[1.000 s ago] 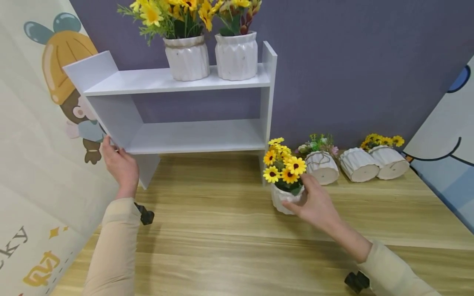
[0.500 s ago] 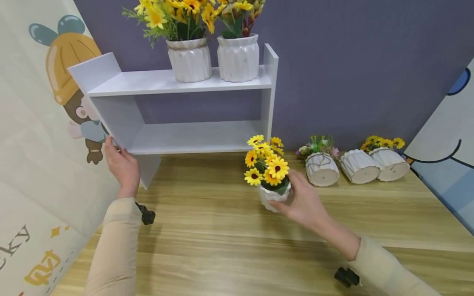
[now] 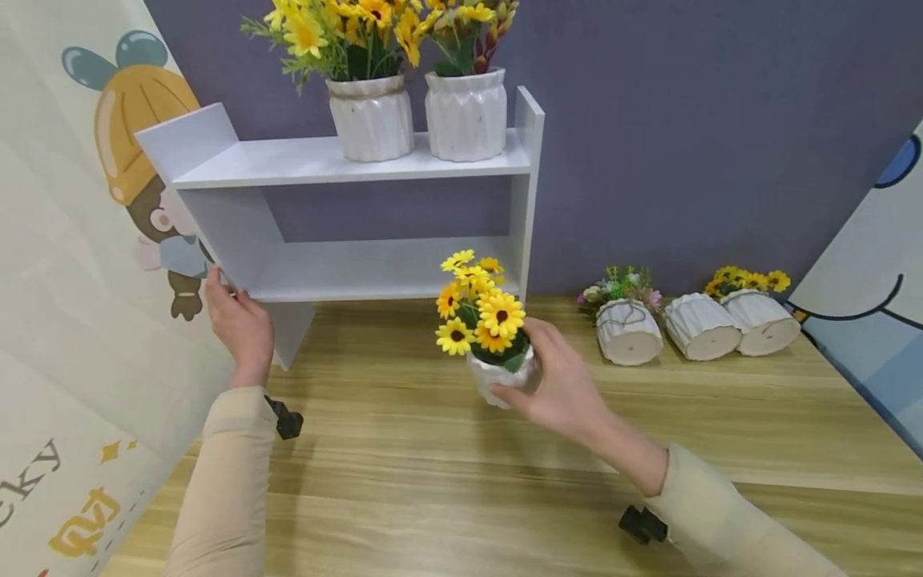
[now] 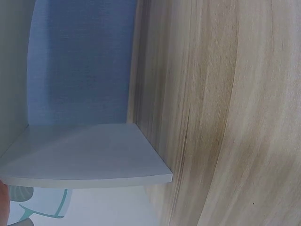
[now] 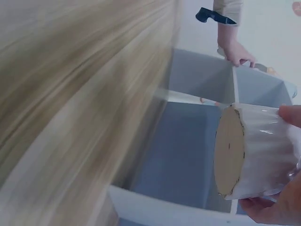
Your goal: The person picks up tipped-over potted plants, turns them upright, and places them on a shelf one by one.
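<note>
My right hand (image 3: pixel 558 385) grips a white fluted flower pot (image 3: pixel 492 378) with yellow dark-centred flowers (image 3: pixel 479 308), in front of the shelf's right half. In the right wrist view the pot's flat round base (image 5: pixel 229 150) shows, with fingers and thumb on its side. At the left end of the white two-tier shelf (image 3: pixel 346 164), my left hand (image 3: pixel 241 328) touches the outer side panel with its fingers; part of them is hidden behind the panel. The left wrist view shows the panel's lower part (image 4: pixel 84 155) and only a sliver of that hand.
Two white pots (image 3: pixel 371 119) with yellow flowers stand on the top tier. Several potted flowers lie on their sides at the right back, including one white pot tied with string (image 3: pixel 629 332). All rest on a wooden table (image 3: pixel 404 481), before a dark wall (image 3: pixel 685 144).
My right hand has carried the yellow-flowered pot leftward, from beside the shelf's right leg to in front of the shelf. The left hand has stayed at the side panel.
</note>
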`<action>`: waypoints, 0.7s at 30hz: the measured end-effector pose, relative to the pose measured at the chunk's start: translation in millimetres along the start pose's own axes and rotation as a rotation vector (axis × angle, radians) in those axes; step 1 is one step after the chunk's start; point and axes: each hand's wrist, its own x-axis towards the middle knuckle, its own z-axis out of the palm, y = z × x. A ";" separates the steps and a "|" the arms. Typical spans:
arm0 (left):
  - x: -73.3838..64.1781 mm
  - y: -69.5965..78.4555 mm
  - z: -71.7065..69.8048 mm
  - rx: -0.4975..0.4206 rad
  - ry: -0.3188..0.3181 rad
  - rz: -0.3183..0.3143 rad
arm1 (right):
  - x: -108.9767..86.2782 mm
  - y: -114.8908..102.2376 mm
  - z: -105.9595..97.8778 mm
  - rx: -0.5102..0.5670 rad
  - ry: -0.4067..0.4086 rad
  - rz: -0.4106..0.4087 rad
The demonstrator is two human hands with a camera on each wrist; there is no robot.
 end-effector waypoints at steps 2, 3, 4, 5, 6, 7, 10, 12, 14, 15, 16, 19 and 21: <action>0.2 -0.4 0.1 0.002 -0.001 -0.002 | 4.0 -4.3 1.6 0.011 -0.001 -0.011; 0.5 -0.5 0.2 0.002 -0.002 -0.002 | 6.1 -6.7 2.5 0.014 0.001 -0.016; 0.8 -0.7 0.4 0.003 -0.003 -0.006 | 8.1 -9.1 3.4 0.017 0.003 -0.025; 1.0 -0.8 0.5 0.003 -0.003 -0.010 | 10.0 -11.4 4.3 0.018 0.008 -0.037; 1.3 -1.2 0.8 0.002 -0.004 -0.012 | 12.2 -13.8 5.2 0.023 0.013 -0.048; 1.5 -1.4 0.9 0.003 -0.003 -0.014 | 14.4 -16.2 6.1 0.025 0.019 -0.059; 1.6 -2.4 1.2 0.005 0.000 -0.016 | 21.2 -23.3 8.8 0.044 0.034 -0.099; 1.5 -2.6 1.2 0.000 0.002 -0.014 | 25.6 -28.0 10.0 0.060 0.041 -0.120; 1.4 -2.9 1.5 0.002 0.000 -0.012 | 29.5 -31.6 11.3 0.073 0.049 -0.138; 1.4 -2.9 1.7 0.001 -0.001 -0.013 | 31.3 -33.2 12.0 0.075 0.053 -0.146; 1.4 -3.0 1.8 0.001 -0.002 -0.013 | 33.0 -34.9 12.7 0.074 0.057 -0.153; 1.2 -3.1 2.1 -0.002 -0.005 -0.022 | 37.6 -39.0 15.3 0.074 0.079 -0.181; 1.2 -2.7 2.0 -0.006 -0.003 -0.027 | 40.2 -41.7 16.9 0.069 0.097 -0.199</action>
